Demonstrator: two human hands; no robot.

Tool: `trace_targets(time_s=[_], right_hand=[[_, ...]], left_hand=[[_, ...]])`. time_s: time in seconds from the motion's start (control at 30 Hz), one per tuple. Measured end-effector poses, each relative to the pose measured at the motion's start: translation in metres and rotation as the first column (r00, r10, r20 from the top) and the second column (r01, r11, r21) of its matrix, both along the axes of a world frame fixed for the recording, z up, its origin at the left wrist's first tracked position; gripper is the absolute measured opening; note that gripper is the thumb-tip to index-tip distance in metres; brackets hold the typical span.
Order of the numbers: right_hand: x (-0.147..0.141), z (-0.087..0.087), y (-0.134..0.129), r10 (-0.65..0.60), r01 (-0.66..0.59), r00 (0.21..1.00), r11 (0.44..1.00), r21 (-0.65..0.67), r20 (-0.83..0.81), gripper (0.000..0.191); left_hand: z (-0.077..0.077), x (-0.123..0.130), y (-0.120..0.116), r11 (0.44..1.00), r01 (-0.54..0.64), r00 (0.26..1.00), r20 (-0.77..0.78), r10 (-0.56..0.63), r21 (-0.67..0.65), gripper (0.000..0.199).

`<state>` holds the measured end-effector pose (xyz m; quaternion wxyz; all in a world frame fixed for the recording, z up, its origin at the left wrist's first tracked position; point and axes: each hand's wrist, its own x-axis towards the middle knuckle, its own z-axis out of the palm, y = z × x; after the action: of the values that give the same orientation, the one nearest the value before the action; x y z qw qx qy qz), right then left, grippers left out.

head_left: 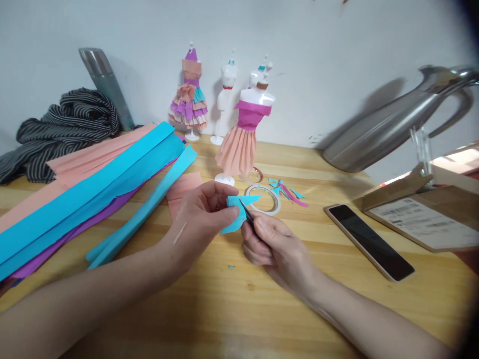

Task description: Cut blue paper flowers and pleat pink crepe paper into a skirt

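Note:
My left hand (209,212) pinches a small folded piece of blue crepe paper (236,200) between thumb and fingers, above the table. My right hand (275,239) is closed around small dark scissors (247,215), whose handles are mostly hidden in the fist. The scissors' pointed tip lies at the blue paper, beside my left thumb. Just behind my hands stands a mini dress form (249,117) in a magenta top and pleated peach skirt. A roll of white tape (275,205) lies flat near it, close to blue and magenta paper scraps (290,192).
Long blue crepe paper strips (93,184) and peach paper sheets (105,147) spread over the left side. Further back are a dressed mannequin (189,94), a striped cloth (71,124) and a flask (107,85). Rightward lie a phone (370,242), a cardboard box (422,214) and a metal jug (377,124).

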<state>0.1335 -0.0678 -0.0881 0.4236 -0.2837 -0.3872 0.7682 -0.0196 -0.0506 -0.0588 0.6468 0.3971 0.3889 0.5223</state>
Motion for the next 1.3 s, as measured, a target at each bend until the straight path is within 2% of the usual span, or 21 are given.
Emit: trace_targets(time_s=[0.23,0.47,0.53,0.63,0.83,1.03,1.3], right_hand=[[0.001,-0.002,0.000,-0.006,0.006,1.000,1.000,0.000,0.013,0.036],[0.001,0.002,0.001,-0.035,0.035,0.999,0.999,0.001,0.032,0.038],[0.001,0.002,0.002,-0.049,0.049,0.998,0.999,0.007,0.035,0.038],[0.001,0.002,0.002,-0.065,0.064,0.997,0.998,0.022,0.046,0.039],[-0.001,0.001,0.001,-0.081,0.078,0.993,0.996,0.038,0.082,0.041],[-0.003,-0.002,0.000,-0.056,0.055,0.995,0.998,0.022,0.087,0.042],[-0.003,-0.001,0.000,-0.028,0.027,0.997,0.999,0.022,0.077,0.040]], left_hand=[[0.001,0.000,0.000,1.000,-0.010,0.999,-0.030,0.011,0.013,0.023],[0.001,-0.003,0.004,1.000,0.028,0.999,-0.042,-0.027,0.010,0.026],[0.002,-0.004,0.005,0.999,0.034,0.998,-0.054,-0.034,0.000,0.022],[0.002,-0.006,0.005,0.996,0.087,0.993,-0.079,-0.088,-0.019,0.011],[-0.005,-0.004,0.002,0.981,0.189,0.980,-0.051,-0.191,-0.039,0.017],[-0.010,-0.004,0.002,0.987,0.157,0.982,-0.102,-0.160,-0.037,0.021],[-0.004,-0.004,0.003,0.991,0.123,0.983,-0.130,-0.128,-0.051,0.016]])
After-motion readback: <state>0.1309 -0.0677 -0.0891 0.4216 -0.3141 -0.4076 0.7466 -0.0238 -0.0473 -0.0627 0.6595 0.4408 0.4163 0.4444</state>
